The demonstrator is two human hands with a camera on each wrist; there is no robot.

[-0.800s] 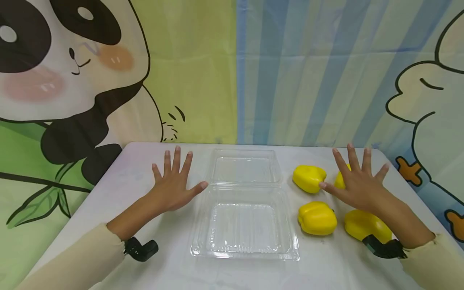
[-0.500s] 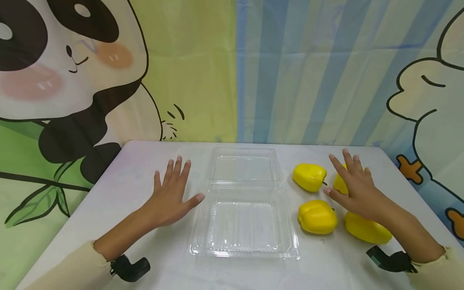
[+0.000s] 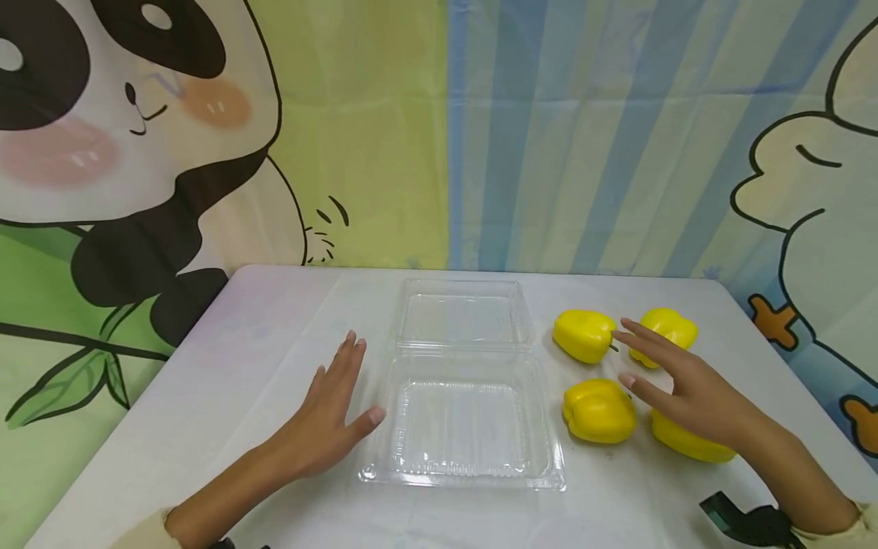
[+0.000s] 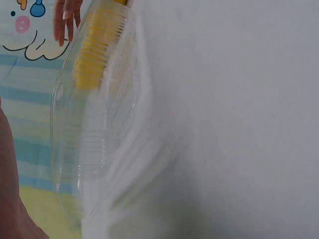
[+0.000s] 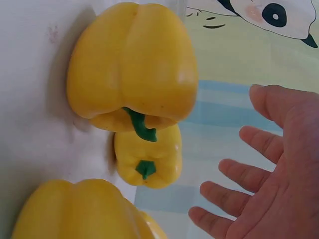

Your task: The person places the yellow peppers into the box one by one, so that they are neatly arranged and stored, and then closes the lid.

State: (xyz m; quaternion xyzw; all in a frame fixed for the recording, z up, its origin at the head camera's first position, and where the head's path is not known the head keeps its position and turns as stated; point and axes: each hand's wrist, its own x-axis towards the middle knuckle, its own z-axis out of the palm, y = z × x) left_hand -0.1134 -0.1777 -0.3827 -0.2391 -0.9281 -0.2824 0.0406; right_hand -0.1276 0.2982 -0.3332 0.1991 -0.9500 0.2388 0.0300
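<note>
Right hand (image 3: 700, 400) is free, with its fingers loose and a bit bent, over the peppers. Left hand (image 3: 329, 427) is free too, its fingers nearly straight, just beside the box (image 3: 461, 427) with its thumb pointing at it.

Four fat yellow peppers lie on the right side of the bench (image 3: 274, 358). They are shiny and bumpy, and the right wrist view shows green stems. The front left pepper (image 3: 600, 412) is close to the box. The back left pepper (image 3: 584, 335) is behind it, with its stem near the right fingers. The back right pepper (image 3: 671, 324) sits further to the right, and the front right pepper (image 3: 689, 442) is under the right hand.

A moment ago both hands had their fingers spread wide. Now they have pulled back, and more of the back right pepper shows. The peppers and the box have stayed put.

The box is clear plastic, with its lid (image 3: 463, 314) folded back flat. Behind the bench hangs a cloth (image 3: 370, 114) with a panda (image 3: 158, 171) and blue stripes. The right hand hides the top of the front right pepper.
</note>
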